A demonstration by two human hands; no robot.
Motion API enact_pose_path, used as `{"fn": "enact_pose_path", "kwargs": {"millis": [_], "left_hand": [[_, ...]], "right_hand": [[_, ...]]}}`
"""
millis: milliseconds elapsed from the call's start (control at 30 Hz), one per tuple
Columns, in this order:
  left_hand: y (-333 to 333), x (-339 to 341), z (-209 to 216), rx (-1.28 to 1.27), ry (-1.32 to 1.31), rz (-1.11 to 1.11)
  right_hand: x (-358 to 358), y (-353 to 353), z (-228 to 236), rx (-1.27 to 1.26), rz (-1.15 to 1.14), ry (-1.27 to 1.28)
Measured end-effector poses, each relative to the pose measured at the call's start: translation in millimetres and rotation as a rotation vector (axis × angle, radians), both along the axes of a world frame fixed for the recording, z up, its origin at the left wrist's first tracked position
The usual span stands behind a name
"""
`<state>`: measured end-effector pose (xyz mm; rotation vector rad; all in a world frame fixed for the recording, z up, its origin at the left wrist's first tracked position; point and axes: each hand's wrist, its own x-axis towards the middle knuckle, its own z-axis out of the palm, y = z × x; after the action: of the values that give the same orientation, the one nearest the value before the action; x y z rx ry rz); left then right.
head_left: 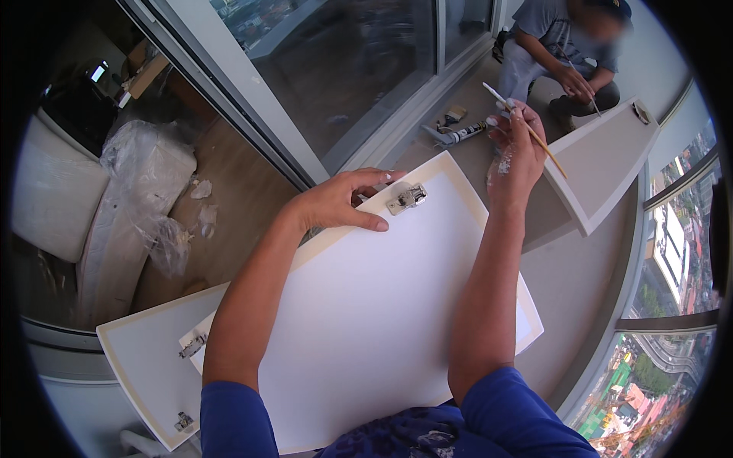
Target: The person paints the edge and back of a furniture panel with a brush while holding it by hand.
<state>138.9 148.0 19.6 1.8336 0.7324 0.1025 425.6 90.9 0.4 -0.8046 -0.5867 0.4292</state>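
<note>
A white cabinet door (359, 305) with a cream border lies tilted in front of me, a metal hinge (407, 198) fixed near its far corner. My left hand (343, 200) is closed over its far edge, with the thumb on the white face and the fingers partly hidden behind. Raised beyond the door's right side, my right hand (519, 149) pinches a thin paintbrush (546, 145). White smears mark that hand. The brush's pale end points up and left, its yellowish handle down and right. Another bordered door (149, 336) with hinges lies underneath at left.
A caulking gun (464, 134) and a wide brush (453, 114) lie on the floor ahead. A crouching person (561, 53) holds a thin stick-like tool over a white-edged panel (611, 164). Left stand a sliding glass door (275, 99) and plastic-wrapped furniture (145, 172); windows (672, 252) curve along the right.
</note>
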Motion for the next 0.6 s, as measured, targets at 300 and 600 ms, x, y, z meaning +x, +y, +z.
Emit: {"fn": "enact_pose_path", "kwargs": {"millis": [300, 600], "left_hand": [[-12.3, -27.5, -9.6, 0.061, -0.066, 0.060], [-78.3, -71.4, 6.6, 0.421, 0.134, 0.494]], "right_hand": [[-0.2, 1.1, -0.5, -0.020, -0.022, -0.036], [-1.6, -0.9, -1.2, 0.002, -0.017, -0.008]]}}
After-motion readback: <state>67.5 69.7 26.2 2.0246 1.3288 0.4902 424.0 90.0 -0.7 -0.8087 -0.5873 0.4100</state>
